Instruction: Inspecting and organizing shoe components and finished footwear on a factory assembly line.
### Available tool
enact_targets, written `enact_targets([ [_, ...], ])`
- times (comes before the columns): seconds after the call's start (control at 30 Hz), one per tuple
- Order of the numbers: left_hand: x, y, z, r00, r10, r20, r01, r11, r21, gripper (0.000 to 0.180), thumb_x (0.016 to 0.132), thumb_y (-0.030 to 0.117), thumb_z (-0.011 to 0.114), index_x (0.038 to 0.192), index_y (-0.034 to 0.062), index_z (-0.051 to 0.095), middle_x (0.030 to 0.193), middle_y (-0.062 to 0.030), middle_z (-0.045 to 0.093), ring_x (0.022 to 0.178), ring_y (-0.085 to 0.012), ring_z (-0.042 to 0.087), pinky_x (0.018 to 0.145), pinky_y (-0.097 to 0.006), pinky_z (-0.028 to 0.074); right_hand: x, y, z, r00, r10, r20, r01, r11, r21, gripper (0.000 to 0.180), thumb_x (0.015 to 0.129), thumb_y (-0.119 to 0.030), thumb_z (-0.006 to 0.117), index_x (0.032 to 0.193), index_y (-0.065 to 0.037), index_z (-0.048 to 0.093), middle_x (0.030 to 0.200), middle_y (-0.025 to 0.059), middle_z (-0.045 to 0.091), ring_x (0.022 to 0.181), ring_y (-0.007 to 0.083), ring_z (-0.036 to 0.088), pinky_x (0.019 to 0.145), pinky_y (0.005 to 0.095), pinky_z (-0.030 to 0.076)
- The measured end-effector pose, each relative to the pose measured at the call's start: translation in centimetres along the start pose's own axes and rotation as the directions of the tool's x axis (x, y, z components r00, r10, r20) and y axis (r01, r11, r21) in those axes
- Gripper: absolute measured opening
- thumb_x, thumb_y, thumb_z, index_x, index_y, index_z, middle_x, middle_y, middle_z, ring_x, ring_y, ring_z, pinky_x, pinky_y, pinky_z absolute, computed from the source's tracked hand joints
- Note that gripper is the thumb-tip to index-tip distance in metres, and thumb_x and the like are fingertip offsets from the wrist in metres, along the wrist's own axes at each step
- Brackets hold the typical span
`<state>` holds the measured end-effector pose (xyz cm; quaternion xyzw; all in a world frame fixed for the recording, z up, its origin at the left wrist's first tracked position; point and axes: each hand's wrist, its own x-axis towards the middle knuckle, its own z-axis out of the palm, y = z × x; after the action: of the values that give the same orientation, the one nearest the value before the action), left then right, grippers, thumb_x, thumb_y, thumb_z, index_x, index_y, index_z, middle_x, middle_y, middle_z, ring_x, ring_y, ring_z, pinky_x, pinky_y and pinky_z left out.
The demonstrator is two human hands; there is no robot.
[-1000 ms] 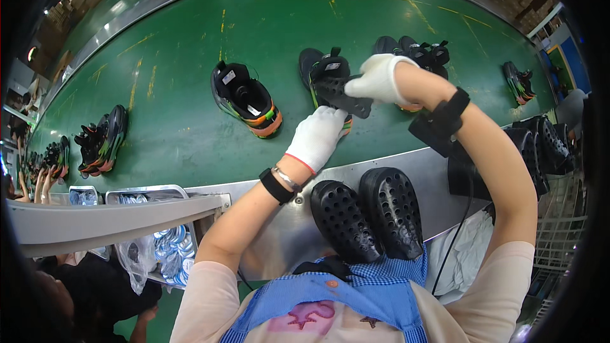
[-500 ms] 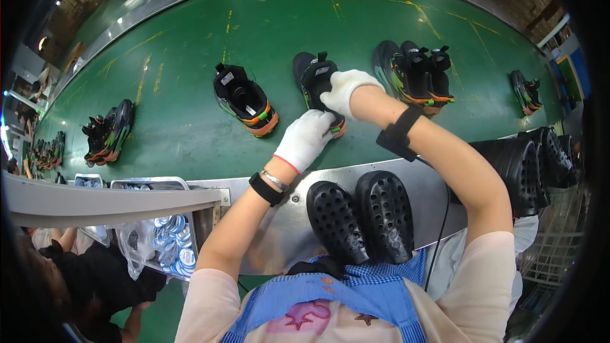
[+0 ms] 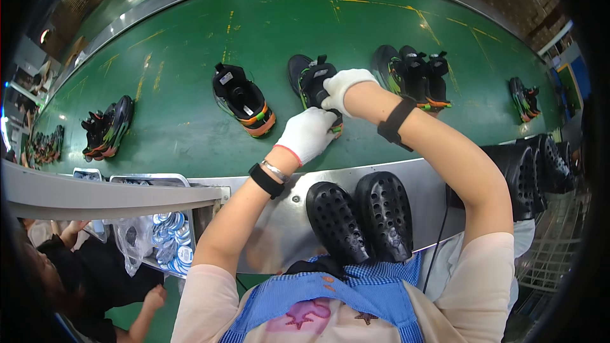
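A black sneaker point(image 3: 311, 79) with green and orange trim lies on the green work surface in front of me, toe pointing away. My left hand point(image 3: 306, 134), in a white knit glove, closes on its heel end. From the right, my right hand point(image 3: 346, 91), gloved the same way, has its fingers curled at the shoe's opening, partly covering it. What the fingertips pinch inside is hidden. A matching single sneaker point(image 3: 244, 101) stands just left of my hands. Several more such sneakers point(image 3: 414, 76) are grouped close on the right.
Two black perforated clog-like forms point(image 3: 359, 218) sit on the metal ledge point(image 3: 273, 228) near my body. More black forms point(image 3: 524, 174) stand at right. Left are a grey bar point(image 3: 114, 195), a tray of round discs point(image 3: 171, 238) and a co-worker point(image 3: 108, 279). Sneakers point(image 3: 109, 128) lie far left.
The held sneaker's toe has shifted slightly left, and my right hand has edged the same way. Nearby shoes appear a little further left. The co-worker's hands have moved.
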<state>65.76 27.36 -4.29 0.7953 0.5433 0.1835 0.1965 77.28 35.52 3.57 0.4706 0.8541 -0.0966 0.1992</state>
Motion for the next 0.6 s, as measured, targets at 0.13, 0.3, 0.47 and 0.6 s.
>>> enact_targets([
  [0.13, 1.4, 0.7, -0.9, 0.952, -0.156, 0.264, 0.12, 0.982, 0.146, 0.031, 0.089, 0.039, 0.057, 0.098, 0.0103, 0.068, 0.096, -0.0148, 0.068, 0.091, -0.0339, 0.065, 0.078, -0.042, 0.052, 1.0, -2.4, 0.0, 0.997, -0.064, 0.043, 0.073, 0.959, -0.272, 0.03, 0.082, -0.031, 0.063, 0.102, -0.011, 0.073, 0.105, 0.011, 0.071, 0.099, 0.0271, 0.068, 0.082, 0.0388, 0.054],
  [0.3, 2.6, -1.0, 0.1, 0.928, -0.138, 0.347, 0.079, 0.98, 0.181, 0.041, 0.088, 0.048, 0.055, 0.103, 0.0126, 0.069, 0.101, -0.014, 0.069, 0.094, -0.0328, 0.066, 0.083, -0.04, 0.053, 2.3, -3.9, -0.3, 0.996, -0.092, -0.001, 0.088, 0.952, -0.292, 0.026, 0.078, -0.019, 0.067, 0.103, -0.014, 0.074, 0.108, 0.0096, 0.071, 0.1, 0.0249, 0.068, 0.082, 0.0366, 0.055],
  [0.47, 4.2, -0.6, -0.3, 0.877, -0.168, 0.451, 0.066, 0.97, 0.233, 0.039, 0.087, 0.044, 0.056, 0.104, 0.0108, 0.068, 0.102, -0.015, 0.069, 0.094, -0.033, 0.066, 0.083, -0.039, 0.053, 2.8, -2.3, 0.1, 0.997, -0.078, -0.029, 0.069, 0.97, -0.233, 0.027, 0.079, -0.019, 0.067, 0.104, -0.012, 0.073, 0.11, 0.0111, 0.07, 0.101, 0.0265, 0.068, 0.084, 0.0376, 0.055],
  [0.6, 4.0, 0.4, -0.8, 0.857, -0.213, 0.47, 0.083, 0.956, 0.282, 0.037, 0.085, 0.04, 0.058, 0.1, 0.0083, 0.069, 0.102, -0.0155, 0.069, 0.094, -0.0313, 0.066, 0.084, -0.038, 0.053, 2.9, -0.8, 1.0, 0.999, -0.036, -0.032, 0.032, 0.994, -0.101, 0.031, 0.082, -0.022, 0.064, 0.11, -0.013, 0.071, 0.113, 0.0128, 0.068, 0.103, 0.0298, 0.067, 0.085, 0.0401, 0.054],
])
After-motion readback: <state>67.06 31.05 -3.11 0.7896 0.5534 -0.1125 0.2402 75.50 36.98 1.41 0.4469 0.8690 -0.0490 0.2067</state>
